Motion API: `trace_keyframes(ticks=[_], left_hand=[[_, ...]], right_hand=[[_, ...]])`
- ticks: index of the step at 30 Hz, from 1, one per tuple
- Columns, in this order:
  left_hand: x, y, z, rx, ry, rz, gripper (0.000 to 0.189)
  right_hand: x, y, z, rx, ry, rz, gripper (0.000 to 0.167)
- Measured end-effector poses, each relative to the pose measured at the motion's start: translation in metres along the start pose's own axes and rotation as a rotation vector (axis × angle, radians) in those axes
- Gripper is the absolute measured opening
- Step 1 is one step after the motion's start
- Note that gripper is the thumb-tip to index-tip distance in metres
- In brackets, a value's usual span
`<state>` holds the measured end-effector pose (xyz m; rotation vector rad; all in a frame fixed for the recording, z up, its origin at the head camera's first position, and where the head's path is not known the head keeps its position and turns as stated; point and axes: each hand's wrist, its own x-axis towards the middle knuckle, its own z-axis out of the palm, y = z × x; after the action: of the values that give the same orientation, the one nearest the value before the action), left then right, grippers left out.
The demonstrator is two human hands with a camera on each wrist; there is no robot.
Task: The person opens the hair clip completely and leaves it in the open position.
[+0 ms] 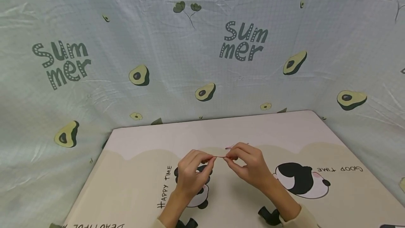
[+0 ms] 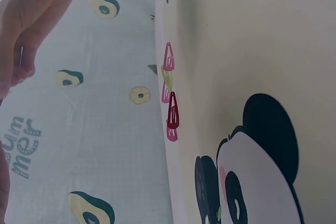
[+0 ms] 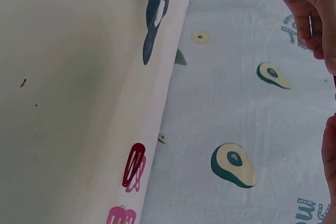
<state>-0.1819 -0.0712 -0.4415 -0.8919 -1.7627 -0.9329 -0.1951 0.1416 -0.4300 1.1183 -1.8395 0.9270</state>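
Observation:
Both hands meet above the table, a thin red hair clip [image 1: 220, 157], seen edge-on, stretching between their fingertips. Its left end is pinched by the left hand [image 1: 193, 171] between thumb and fingers. On the other side, the right hand [image 1: 248, 163] pinches the right end. In the right wrist view, only a sliver of the clip shows at the edge. Behind the hands, snap hair clips lie on the table: a dark red one [image 2: 173, 110], pink ones [image 2: 168, 57] and a yellow-green one [image 2: 167, 78]. From the head, the right hand hides most of them.
The table [image 1: 142, 140] wears a beige cover printed with pandas and words. A pale curtain [image 1: 177, 52] with avocado prints hangs directly behind it and at its sides. A dark-edged object [image 1: 391, 226] pokes in at the bottom right corner.

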Motion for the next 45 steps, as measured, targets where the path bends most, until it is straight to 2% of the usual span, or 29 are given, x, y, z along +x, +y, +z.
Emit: trace_keyframes(ticks=[9,19,24,28,30,33,36,45], left_hand=[[-0.0002,0.0003,0.0006,-0.001,-0.002,0.001,0.005],[-0.0003,-0.0004,0.0009,-0.035,-0.015,-0.019,0.016],[-0.0008,-0.0017,0.0016,-0.048,-0.017,-0.022,0.013],[-0.0010,-0.0021,0.0021,-0.047,-0.025,-0.028,0.014],[-0.0013,-0.0012,0.0028,-0.047,-0.030,-0.021,0.008],[-0.0017,0.0007,0.0040,-0.046,-0.045,-0.017,0.004],[-0.0021,0.0023,0.0050,-0.043,-0.054,-0.016,0.009],[-0.0039,0.0014,0.0057,-0.038,-0.033,-0.019,0.008]], right_hand=[[-0.0010,0.0006,-0.0003,0.003,-0.004,0.006,0.008],[-0.0019,0.0013,-0.0023,0.013,-0.051,0.035,0.012],[-0.0023,0.0017,-0.0024,0.017,-0.063,0.047,0.006],[-0.0023,0.0023,-0.0023,0.021,-0.067,0.044,0.007],[-0.0019,0.0025,-0.0025,0.022,-0.063,0.039,0.006],[-0.0011,0.0034,-0.0038,0.023,-0.056,0.038,0.012],[-0.0007,0.0042,-0.0048,0.025,-0.055,0.041,0.019],[-0.0032,0.0054,-0.0031,0.037,-0.055,0.057,0.019]])
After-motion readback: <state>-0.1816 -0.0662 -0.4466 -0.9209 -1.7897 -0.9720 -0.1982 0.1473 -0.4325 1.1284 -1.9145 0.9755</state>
